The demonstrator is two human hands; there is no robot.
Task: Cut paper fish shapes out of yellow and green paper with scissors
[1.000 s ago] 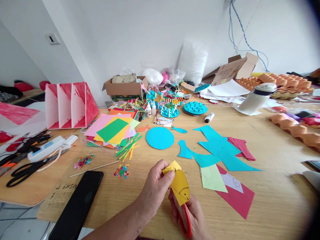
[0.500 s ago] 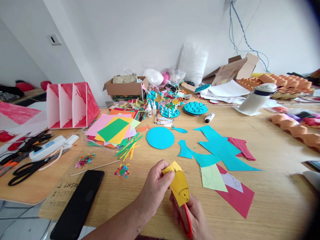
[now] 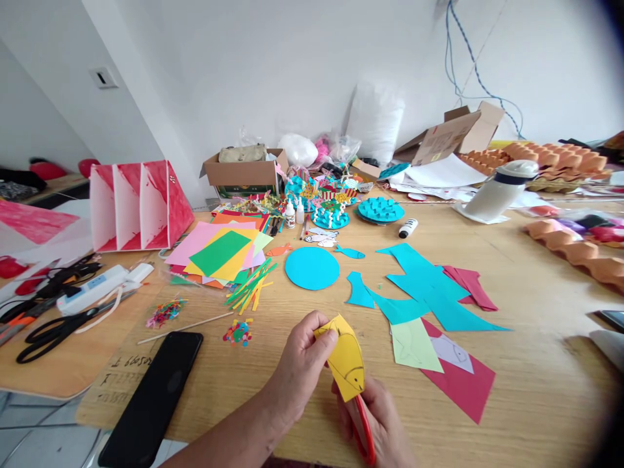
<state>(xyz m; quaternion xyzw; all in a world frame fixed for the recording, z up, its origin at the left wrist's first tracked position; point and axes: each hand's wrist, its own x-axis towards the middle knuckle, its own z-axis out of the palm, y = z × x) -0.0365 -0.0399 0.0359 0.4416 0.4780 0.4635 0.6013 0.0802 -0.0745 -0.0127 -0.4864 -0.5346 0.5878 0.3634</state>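
Note:
My left hand (image 3: 299,364) pinches the upper edge of a yellow paper piece (image 3: 345,357) with a fish outline drawn on it, held above the wooden table (image 3: 536,338). Below it, my right hand (image 3: 383,422) grips red-handled scissors (image 3: 364,426), whose blades run up behind the yellow paper and are hidden by it. Both hands are close together near the table's front edge.
Blue paper scraps (image 3: 429,292), a blue paper circle (image 3: 312,268), red and pale green sheets (image 3: 439,357) lie beyond the hands. A black phone (image 3: 153,396), black scissors (image 3: 53,331), a stack of coloured paper (image 3: 219,253), glue bottles (image 3: 290,214) and cardboard boxes (image 3: 246,170) surround them.
The yellow paper has turned and shifted slightly left and down between my hands. The scissors and both hands stay in nearly the same place.

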